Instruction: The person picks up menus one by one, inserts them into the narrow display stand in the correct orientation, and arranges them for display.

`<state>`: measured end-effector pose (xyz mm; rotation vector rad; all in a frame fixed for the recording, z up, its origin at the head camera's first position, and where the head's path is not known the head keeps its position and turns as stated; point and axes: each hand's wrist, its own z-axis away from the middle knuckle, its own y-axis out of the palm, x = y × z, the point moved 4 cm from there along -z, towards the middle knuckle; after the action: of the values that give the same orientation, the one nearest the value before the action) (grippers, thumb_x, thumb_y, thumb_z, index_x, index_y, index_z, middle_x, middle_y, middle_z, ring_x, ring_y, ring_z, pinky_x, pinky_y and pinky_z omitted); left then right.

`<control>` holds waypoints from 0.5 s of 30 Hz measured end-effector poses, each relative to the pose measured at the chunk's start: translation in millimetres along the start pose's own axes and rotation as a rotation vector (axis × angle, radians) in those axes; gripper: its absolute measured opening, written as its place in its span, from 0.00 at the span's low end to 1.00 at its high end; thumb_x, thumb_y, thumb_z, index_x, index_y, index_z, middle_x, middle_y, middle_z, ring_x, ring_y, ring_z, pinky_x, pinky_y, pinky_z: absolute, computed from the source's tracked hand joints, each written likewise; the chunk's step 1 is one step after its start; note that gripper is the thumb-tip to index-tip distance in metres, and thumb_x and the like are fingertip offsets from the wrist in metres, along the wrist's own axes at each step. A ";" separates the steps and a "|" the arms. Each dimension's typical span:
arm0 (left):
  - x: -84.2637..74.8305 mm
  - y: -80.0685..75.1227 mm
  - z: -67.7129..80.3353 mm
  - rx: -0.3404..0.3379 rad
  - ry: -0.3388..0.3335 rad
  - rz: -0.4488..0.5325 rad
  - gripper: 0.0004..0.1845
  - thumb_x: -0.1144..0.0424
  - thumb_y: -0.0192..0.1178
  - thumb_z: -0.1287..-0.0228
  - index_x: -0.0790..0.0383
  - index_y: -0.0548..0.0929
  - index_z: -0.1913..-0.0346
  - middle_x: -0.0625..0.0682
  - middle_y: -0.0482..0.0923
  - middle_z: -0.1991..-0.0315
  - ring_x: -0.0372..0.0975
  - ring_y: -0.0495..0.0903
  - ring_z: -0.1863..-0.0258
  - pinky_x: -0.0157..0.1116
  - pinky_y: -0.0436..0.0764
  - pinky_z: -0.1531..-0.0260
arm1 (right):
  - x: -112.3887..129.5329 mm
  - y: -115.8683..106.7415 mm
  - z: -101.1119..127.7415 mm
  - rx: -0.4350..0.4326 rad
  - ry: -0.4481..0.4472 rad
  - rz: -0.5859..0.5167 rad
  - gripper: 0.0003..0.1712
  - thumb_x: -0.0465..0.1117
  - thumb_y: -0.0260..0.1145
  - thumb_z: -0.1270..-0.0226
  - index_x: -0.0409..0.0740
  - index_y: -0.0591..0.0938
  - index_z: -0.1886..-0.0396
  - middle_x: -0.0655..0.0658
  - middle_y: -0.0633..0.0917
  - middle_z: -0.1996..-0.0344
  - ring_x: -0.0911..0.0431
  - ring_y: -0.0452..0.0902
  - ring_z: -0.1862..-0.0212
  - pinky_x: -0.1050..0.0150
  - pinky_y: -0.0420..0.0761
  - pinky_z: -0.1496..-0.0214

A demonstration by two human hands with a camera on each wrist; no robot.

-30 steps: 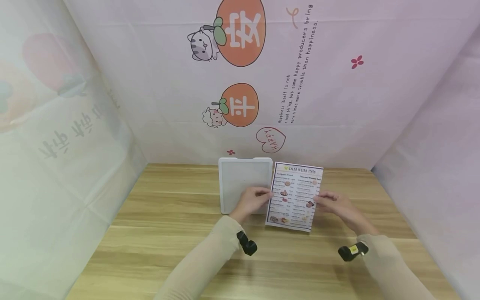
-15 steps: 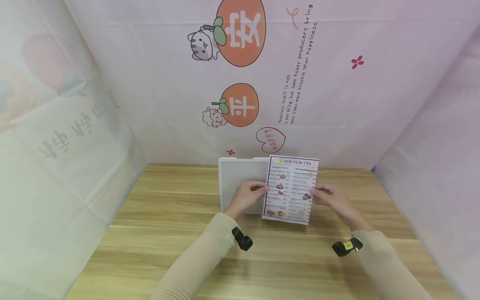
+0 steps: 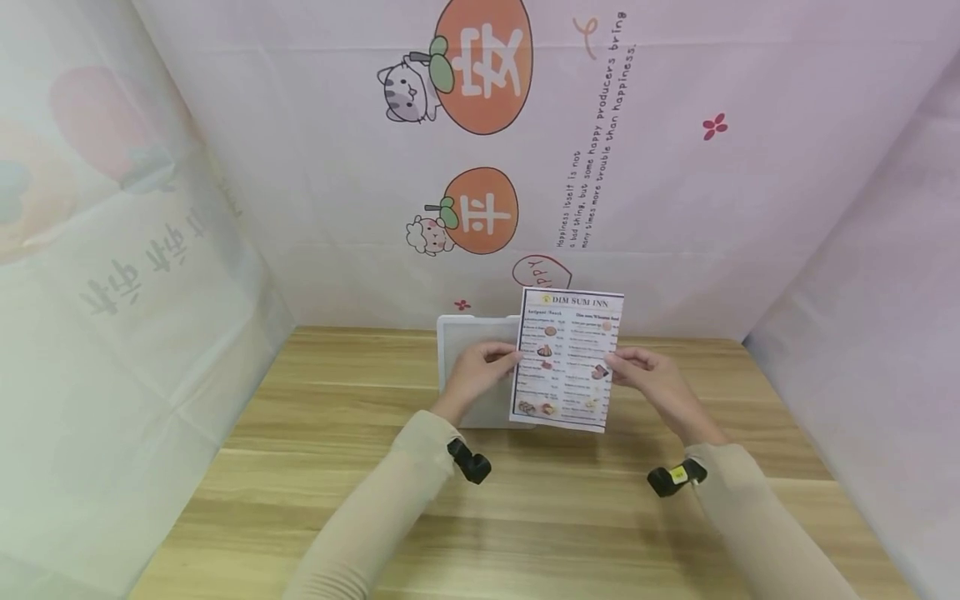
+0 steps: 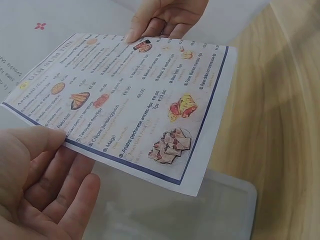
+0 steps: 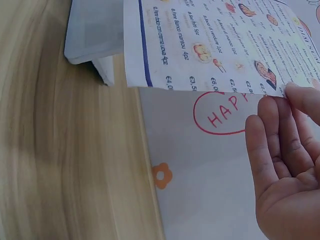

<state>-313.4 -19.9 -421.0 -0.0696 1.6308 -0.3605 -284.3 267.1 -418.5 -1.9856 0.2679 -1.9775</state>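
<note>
Paper menu (image 3: 566,358), printed with food pictures and a dark border, was held up off the wooden surface (image 3: 300,467) by both hands, one at each side edge. Left hand (image 3: 475,373) pinched the left edge, thumb on the printed face and fingers (image 4: 65,200) loosely spread behind the sheet. Right hand (image 3: 647,377) pinched the right edge, thumb on top and fingers (image 5: 272,145) nearly straight underneath. Menu was tilted, top edge away from the person, its lower left corner over a white tray (image 3: 468,350) lying flat on the surface by the back wall. Sheet not touching the tray, as far as the wrist views showed. Backdrop cloth (image 3: 675,208) behind carried orange fruit cartoons, a red "HAPPY" heart (image 5: 225,112) and lines of small text. Black wrist cameras (image 3: 468,461) sat on both beige sleeves.
</note>
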 end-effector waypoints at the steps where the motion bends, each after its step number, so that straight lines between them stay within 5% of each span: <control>1: -1.2 -1.9 -0.1 0.001 0.003 0.002 0.15 0.53 0.67 0.33 0.60 0.88 0.51 0.49 0.87 0.57 0.37 0.84 0.60 0.34 0.83 0.58 | 2.2 0.8 -0.9 -0.007 -0.003 -0.003 0.36 0.62 0.65 0.31 0.37 0.78 0.40 0.41 0.85 0.48 0.53 0.83 0.50 0.36 0.61 0.31; 15: -20.6 -28.7 0.1 -0.032 0.035 0.026 0.15 0.53 0.68 0.33 0.59 0.88 0.51 0.48 0.86 0.53 0.39 0.84 0.56 0.35 0.83 0.54 | 28.4 10.5 -13.0 -0.080 -0.045 -0.078 0.34 0.62 0.69 0.36 0.41 0.81 0.43 0.46 0.87 0.52 0.54 0.84 0.52 0.37 0.61 0.30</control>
<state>-316.1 -41.7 -393.4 -0.0666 1.6711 -0.3178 -295.7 246.0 -395.8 -2.1180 0.2669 -1.9952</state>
